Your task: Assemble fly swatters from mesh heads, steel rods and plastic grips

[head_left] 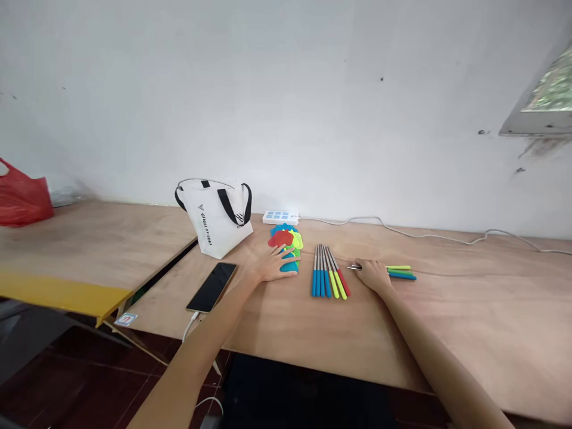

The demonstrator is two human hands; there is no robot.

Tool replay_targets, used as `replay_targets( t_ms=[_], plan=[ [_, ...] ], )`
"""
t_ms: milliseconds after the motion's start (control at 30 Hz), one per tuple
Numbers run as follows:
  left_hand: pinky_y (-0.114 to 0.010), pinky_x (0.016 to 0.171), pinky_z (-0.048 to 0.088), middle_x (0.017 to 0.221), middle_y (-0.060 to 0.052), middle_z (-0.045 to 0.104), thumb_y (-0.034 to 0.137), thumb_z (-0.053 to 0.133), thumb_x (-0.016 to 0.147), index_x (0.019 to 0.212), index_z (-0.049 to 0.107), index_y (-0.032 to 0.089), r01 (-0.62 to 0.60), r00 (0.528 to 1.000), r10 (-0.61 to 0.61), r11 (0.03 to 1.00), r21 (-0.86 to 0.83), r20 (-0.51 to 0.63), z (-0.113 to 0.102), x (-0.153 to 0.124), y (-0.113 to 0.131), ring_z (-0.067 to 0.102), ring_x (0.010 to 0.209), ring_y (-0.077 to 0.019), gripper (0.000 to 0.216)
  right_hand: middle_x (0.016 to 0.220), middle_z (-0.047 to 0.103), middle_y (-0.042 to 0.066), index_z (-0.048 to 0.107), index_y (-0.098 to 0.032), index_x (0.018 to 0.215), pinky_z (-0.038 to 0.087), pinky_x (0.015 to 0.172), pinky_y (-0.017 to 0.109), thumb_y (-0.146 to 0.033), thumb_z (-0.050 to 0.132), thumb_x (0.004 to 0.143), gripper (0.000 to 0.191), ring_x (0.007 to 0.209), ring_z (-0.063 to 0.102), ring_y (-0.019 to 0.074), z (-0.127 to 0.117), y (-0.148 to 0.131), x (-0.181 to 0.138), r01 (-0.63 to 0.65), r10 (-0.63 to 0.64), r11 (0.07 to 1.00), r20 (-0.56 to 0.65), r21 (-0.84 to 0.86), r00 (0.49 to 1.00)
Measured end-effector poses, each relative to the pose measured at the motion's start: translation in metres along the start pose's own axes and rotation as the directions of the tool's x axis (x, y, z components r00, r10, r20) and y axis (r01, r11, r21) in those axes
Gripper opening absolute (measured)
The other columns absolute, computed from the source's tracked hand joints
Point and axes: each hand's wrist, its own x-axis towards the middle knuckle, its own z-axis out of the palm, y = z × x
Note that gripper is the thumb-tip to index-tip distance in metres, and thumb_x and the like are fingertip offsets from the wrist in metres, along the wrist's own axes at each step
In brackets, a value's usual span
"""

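Note:
My left hand (271, 265) lies palm down with its fingers spread over a row of overlapping thin, flat coloured pieces. A blue piece (289, 262) shows under its fingers. A red piece (280, 239), a yellow-green one (297, 241) and another blue one (283, 227) lie just beyond. My right hand (372, 274) is closed over several slim metal tools, whose yellow, green and blue handles (401, 274) stick out to its right. Metal tips show on its left. Between the hands, slim tapering metal tools (328, 271) with blue, yellow and red handles lie side by side.
A phone (213, 287) on a white cable lies left of my forearm. Behind it stands a white tote bag (218, 223) with black handles. A power strip (280, 217) sits by the wall, its cable running right. A red plastic bag (24, 196) is far left, past a gap between tables.

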Motion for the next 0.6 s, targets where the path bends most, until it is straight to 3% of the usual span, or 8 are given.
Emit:
replay_targets(
  t_ms=[167,400,600],
  plan=[
    [-0.046,0.121,0.028,0.151,-0.003,0.051,0.068,0.048,0.095,0.142,0.056,0.036,0.045,0.996,-0.044,0.999,0.012,-0.074,0.000,-0.014,0.014,0.043,0.140,-0.0268,0.058,0.121,0.073,0.009,0.071,-0.023,0.119,0.040,0.090,0.031,-0.019,0.048,0.094,0.034,0.111,0.065,0.0240,-0.002,0.001,-0.029,0.026,-0.025,1.000,-0.035,0.013,0.999],
    [-0.043,0.119,0.031,0.147,-0.004,0.053,0.069,0.052,0.092,0.138,0.058,0.033,0.075,0.990,-0.080,0.996,-0.047,-0.113,-0.001,-0.019,0.021,0.044,0.138,-0.0266,0.059,0.117,0.072,0.010,0.071,-0.021,0.113,0.036,0.095,0.032,-0.023,0.042,0.100,0.031,0.112,0.062,0.0220,0.000,0.004,-0.038,0.074,-0.076,0.997,-0.120,-0.016,0.990],
    [-0.045,0.119,0.033,0.152,-0.005,0.049,0.072,0.056,0.088,0.140,0.056,0.033,0.122,0.984,-0.141,0.980,-0.158,-0.112,-0.004,-0.023,0.025,0.044,0.140,-0.0279,0.065,0.114,0.066,0.012,0.067,-0.018,0.103,0.032,0.101,0.040,-0.024,0.045,0.099,0.023,0.116,0.056,0.0259,0.004,0.004,-0.037,0.032,-0.034,0.999,-0.190,-0.014,0.981]
  ],
)
